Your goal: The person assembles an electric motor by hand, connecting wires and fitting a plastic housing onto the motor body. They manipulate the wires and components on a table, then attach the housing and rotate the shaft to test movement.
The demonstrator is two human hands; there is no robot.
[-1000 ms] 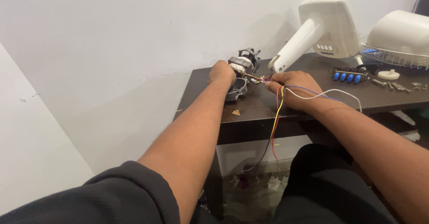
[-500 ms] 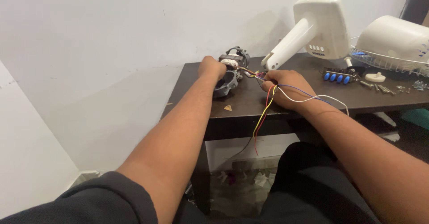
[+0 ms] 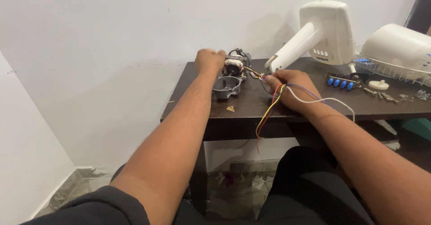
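A small fan motor [image 3: 235,67] with a grey metal housing [image 3: 226,86] stands on a dark wooden table [image 3: 251,106] near the wall. My left hand [image 3: 209,59] is closed on the motor's left side. My right hand [image 3: 288,85] rests on the table to the motor's right, pinching a bundle of coloured wires [image 3: 268,108] that run from the motor and hang over the table's front edge. A white wire [image 3: 330,103] loops across my right wrist.
A white fan body with a neck [image 3: 322,33] leans at the back of the table. Right of it lie a blue push-button switch strip [image 3: 341,82], a white knob [image 3: 378,85], loose screws [image 3: 386,96] and a white fan grille part [image 3: 396,50]. Debris lies on the floor below.
The view has shifted a little; my hands and the motor sit further left in it. Both hands keep their hold on the motor and the wires.
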